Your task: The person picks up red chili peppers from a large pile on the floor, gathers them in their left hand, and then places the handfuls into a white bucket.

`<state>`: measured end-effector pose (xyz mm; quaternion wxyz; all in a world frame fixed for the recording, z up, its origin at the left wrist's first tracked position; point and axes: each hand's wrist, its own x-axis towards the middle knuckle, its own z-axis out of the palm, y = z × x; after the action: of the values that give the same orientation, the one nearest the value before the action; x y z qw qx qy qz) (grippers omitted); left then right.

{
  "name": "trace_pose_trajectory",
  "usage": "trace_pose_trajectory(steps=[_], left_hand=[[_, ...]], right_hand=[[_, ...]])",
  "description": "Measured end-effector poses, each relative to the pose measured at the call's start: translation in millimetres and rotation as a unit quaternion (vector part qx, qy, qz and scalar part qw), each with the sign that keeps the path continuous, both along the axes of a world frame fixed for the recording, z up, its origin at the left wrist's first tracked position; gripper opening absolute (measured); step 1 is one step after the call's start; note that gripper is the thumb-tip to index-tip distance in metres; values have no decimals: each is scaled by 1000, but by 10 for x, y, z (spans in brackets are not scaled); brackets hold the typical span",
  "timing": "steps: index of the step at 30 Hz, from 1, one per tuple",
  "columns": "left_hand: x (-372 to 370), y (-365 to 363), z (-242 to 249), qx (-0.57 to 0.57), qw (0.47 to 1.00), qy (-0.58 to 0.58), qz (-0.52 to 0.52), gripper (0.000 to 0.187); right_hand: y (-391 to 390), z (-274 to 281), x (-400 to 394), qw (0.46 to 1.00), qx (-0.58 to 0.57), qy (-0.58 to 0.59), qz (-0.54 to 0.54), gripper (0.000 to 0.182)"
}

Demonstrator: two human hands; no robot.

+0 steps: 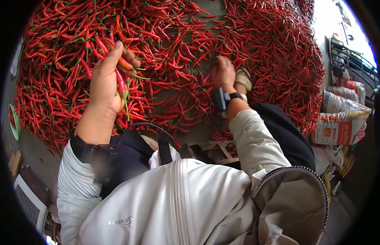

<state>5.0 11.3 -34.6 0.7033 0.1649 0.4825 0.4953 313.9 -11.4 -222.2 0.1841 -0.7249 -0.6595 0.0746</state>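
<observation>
Several red chili peppers (121,85) with green stems are gripped in my left hand (105,83), which is raised over the left part of a chili heap (55,53). Its thumb lies along the top and the fingers curl around them. Down near the gap between the heaps is my right hand (223,74), slightly blurred, beside a beige shoe (243,79). The right fingers are curled and closed; their tips and anything in them are hidden from me. Loose chilies lie on the floor around this hand.
Another large chili heap (284,61) covers the right side. Filled woven sacks (339,128) stand beyond it at the right edge. At far left sits a light green basin (15,124). Grey floor (163,98) shows between scattered chilies.
</observation>
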Motion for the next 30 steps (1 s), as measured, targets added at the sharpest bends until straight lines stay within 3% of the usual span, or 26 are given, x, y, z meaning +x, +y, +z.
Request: trace_pose_trajectory(steps=[3,5,6,8,9,11,13,15,17,20,23,27,29,30], left_hand=[[14,-6,-2,0,1000,13,10,22],[13,-7,3,-8,1000,8,16,23],[14,-3,2,-8,1000,10,16,23],[15,0,0,-5,1000,0,7,23],[16,0,-7,-6,1000,0,7,23],[31,5,-27,-10,1000,13,-2,24],[51,10,-18,-7,1000,14,-4,24],[52,14,-2,-4,1000,17,-6,25],[37,20,4,-5,1000,15,5,25],[16,6,16,-2,1000,16,4,25],[10,6,40,0,1000,7,4,25],[-26,3,62,14,1000,10,-5,24],[-6,-11,92,23,1000,15,8,23],[-1,-20,97,24,1000,15,9,23]], right_hand=[[310,106,226,976,-104,-80,-171,69],[468,115,296,951,-212,-8,-223,76],[527,124,276,952,-213,-7,-222,76],[595,170,217,955,-281,-38,-92,79],[599,188,153,954,-282,-38,-91,79],[567,175,-68,955,-276,-78,77,78],[425,239,-278,952,-255,-66,157,73],[192,146,-389,960,-176,-73,205,56],[5,186,-441,946,-194,-75,250,46],[-321,141,-429,907,-223,-97,344,35],[-571,327,-497,802,-340,-144,470,40],[-884,412,-690,818,-384,-15,428,40],[-901,397,-742,893,-229,40,385,38],[-766,308,-726,920,-147,77,355,25]])
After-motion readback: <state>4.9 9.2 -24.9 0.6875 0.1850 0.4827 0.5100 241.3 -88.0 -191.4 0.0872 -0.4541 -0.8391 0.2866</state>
